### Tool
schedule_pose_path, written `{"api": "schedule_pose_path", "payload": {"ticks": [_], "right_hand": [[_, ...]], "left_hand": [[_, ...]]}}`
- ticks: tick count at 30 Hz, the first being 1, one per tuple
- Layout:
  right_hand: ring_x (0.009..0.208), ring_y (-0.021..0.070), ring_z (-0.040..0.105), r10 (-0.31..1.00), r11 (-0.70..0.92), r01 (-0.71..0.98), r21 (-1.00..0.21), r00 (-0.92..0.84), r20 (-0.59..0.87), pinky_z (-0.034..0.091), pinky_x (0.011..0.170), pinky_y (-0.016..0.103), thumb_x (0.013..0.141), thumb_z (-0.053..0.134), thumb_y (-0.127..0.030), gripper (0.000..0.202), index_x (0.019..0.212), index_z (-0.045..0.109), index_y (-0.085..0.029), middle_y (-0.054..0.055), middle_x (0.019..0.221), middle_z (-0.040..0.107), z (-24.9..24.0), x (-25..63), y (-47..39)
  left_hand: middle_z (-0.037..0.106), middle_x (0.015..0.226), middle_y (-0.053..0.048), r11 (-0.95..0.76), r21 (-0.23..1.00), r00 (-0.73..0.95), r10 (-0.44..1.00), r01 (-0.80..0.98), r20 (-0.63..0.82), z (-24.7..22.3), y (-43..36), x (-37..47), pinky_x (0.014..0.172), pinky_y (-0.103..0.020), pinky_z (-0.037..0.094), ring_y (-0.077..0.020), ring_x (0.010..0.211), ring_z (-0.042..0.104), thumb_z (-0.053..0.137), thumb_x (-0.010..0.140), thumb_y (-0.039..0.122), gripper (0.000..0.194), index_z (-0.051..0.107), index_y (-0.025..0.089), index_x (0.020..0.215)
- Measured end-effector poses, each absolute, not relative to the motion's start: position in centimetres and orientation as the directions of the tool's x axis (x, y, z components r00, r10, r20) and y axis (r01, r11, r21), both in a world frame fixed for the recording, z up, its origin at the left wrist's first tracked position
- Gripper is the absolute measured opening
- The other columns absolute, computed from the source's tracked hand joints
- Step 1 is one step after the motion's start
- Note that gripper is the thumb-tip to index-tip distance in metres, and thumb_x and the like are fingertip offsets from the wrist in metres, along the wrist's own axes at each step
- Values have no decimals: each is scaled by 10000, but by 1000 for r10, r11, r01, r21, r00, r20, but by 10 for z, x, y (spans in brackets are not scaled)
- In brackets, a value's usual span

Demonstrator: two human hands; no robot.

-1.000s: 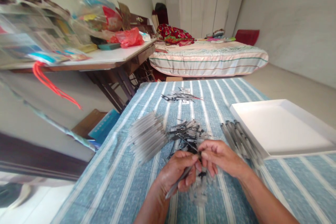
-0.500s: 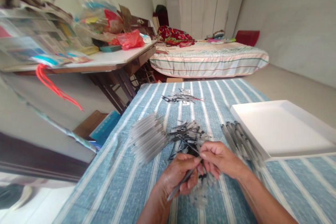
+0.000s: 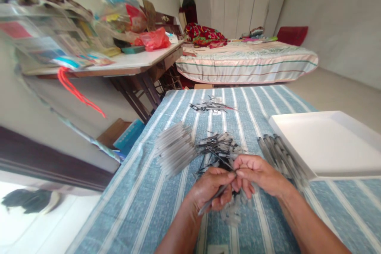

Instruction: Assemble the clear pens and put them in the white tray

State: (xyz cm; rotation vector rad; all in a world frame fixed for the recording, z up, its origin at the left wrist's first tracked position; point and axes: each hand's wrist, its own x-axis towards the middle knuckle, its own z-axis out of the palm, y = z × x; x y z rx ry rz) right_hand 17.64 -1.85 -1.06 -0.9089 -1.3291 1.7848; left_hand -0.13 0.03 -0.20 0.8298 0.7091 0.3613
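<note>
Two hands met at the near middle of the tabletop [image 3: 143, 206], both pinched on one slim grey pen tube [image 3: 212, 199]. The left hand [image 3: 210, 190] had its grip closed round the tube's lower length; the right hand [image 3: 257, 174] had thumb and forefinger pressed together at the tube's upper end, perhaps on a small part being fitted there, though blur hid it. The tube's long axis ran from 7 o'clock, near the left wrist, to 1 o'clock, where the fingertips met; its free tail pointed back toward the person. The right hand lay at 3 o'clock of the join, the left at 9 o'clock, so both were equally near.

Four groups of parts lay on the striped cloth, none countable piece by piece. A fan of pale tubes [image 3: 175, 152] lay at 10 o'clock of the hands. A tangle of dark refills [image 3: 218, 151] lay at 12 o'clock, just beyond the fingertips. A row of dark pens [image 3: 279, 156] lay at 2 o'clock, along the edge of one white tray [image 3: 327, 147]. A smaller heap [image 3: 211, 106] lay well beyond, also at 12 o'clock. Some clear pieces [image 3: 232, 212] lay under the hands, partly hidden.

One cluttered side table [image 3: 139, 61] stood at 10 o'clock and one bed [image 3: 247, 63] at 12 o'clock, both well apart.
</note>
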Motion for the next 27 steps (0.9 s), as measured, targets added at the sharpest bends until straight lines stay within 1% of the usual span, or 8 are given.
{"api": "schedule_pose_path", "payload": {"ticks": [2,6,8,11,14,17,20,27], "right_hand": [[372,87,558,863,-218,-116,-969,-487,-136,354,339,150,789,574,-416,283,859,471,-161,24,645,670,-11,177,-19],[262,49,436,893,-242,-2,-970,-391,-222,267,274,126,806,534,-454,325,699,480,-152,-30,457,576,-11,175,-22],[269,51,447,895,-234,-7,-972,-393,-213,276,280,127,807,536,-444,325,678,475,-152,-25,464,580,-10,175,-22],[331,75,522,892,-206,-98,-974,-428,-146,348,330,147,795,574,-380,241,791,492,-153,-9,551,626,-7,181,-22],[363,84,553,903,-184,-149,-971,-417,-107,372,355,155,784,593,-328,209,836,484,-158,-6,599,640,-5,188,-19],[367,74,549,920,-172,-115,-978,-375,-118,375,353,151,782,594,-324,225,907,488,-170,-21,630,636,-4,191,-16],[309,62,496,920,-194,-39,-980,-354,-168,335,306,140,798,564,-380,306,1015,490,-177,-43,571,611,-6,188,-15],[289,59,478,918,-174,1,-985,-361,-163,321,292,135,796,542,-419,266,755,508,-159,-45,491,583,-12,177,-20]], "left_hand": [[498,322,24,638,770,733,534,-22,-422,-2,0,-2,214,-162,205,-63,188,318,579,738,405,322,597,93,659],[503,331,25,649,761,737,513,2,-440,-1,0,-4,221,-166,216,-65,194,321,565,746,394,310,605,92,692],[508,340,24,652,758,746,500,9,-439,-1,0,-5,225,-165,215,-64,199,326,565,749,393,307,606,92,701],[497,334,24,654,757,764,491,-5,-419,-1,0,-6,227,-169,208,-65,198,317,561,755,393,314,606,88,699],[468,313,32,645,763,757,519,-43,-397,-3,1,-7,232,-169,201,-57,196,293,555,761,392,320,606,82,695],[465,313,37,639,767,743,539,-53,-397,-4,3,-9,236,-166,201,-52,196,290,570,749,404,327,603,84,688],[477,318,36,638,769,735,532,-20,-422,-4,4,-8,235,-165,214,-53,193,306,595,724,433,346,601,90,673],[476,322,41,612,791,718,549,1,-426,-5,2,-2,239,-172,196,-52,194,298,569,741,426,337,600,98,670]]}}
